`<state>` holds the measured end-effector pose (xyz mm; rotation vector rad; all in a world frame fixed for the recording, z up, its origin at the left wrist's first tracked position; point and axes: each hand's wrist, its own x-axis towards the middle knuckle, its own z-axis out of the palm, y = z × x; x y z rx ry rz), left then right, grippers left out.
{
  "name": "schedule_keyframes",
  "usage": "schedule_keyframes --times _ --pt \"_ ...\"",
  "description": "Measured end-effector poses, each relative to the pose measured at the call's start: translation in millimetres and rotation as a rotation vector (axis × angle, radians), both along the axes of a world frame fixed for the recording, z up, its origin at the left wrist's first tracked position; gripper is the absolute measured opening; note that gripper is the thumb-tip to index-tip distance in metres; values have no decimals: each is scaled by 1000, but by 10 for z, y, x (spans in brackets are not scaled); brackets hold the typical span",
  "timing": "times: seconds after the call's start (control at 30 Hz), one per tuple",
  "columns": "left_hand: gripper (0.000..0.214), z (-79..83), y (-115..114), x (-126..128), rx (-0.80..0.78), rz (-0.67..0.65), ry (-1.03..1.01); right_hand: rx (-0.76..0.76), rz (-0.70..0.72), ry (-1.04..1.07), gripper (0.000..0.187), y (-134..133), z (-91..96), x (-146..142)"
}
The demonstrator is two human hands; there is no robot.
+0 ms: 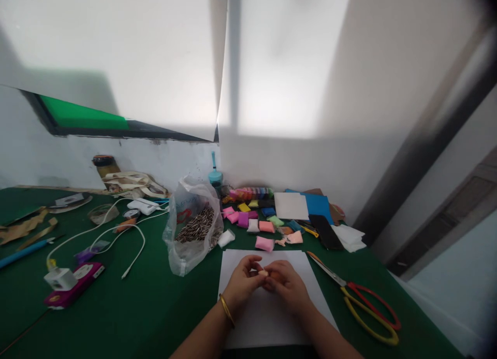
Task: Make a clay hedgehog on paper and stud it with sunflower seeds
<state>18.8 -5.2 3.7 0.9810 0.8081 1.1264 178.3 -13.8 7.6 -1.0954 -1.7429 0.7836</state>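
A small pale peach lump of modelling clay (263, 273) is pinched between the fingertips of my left hand (247, 279) and my right hand (285, 284). Both hands are closed and meet over a sheet of white paper (259, 328). The right fingers partly cover the lump, so its full shape is hidden. Just beyond the paper lie a pink clay packet (264, 244) and an opened peach clay packet (295, 237), with peach scraps (281, 242) beside it. Several more coloured clay packets (243, 219) are grouped behind them.
Large scissors (345, 286) with red and yellow handles lie right of the paper. Behind are a dark phone (325, 232), a yellow cutter (309, 230) and a white square sheet (291, 206). Left stand a plastic bag of metallic pieces (194, 229), white cables (143, 240) and a magenta power strip (73, 286).
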Motion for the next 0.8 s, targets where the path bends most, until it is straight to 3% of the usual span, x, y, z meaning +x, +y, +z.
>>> schedule_keyframes --times 0.2,0.33,0.47,0.8 --pt "52 8 -4 -11 -140 12 18 -30 4 61 25 7 -32 8" --pt "46 10 10 -5 -10 63 99 -75 -26 85 34 16 -86 15" --pt "34 33 7 2 91 100 179 -122 -57 35 31 16 -82 10" --pt "31 -8 13 -24 260 127 521 -156 -90 -5 30 24 -67 -1"
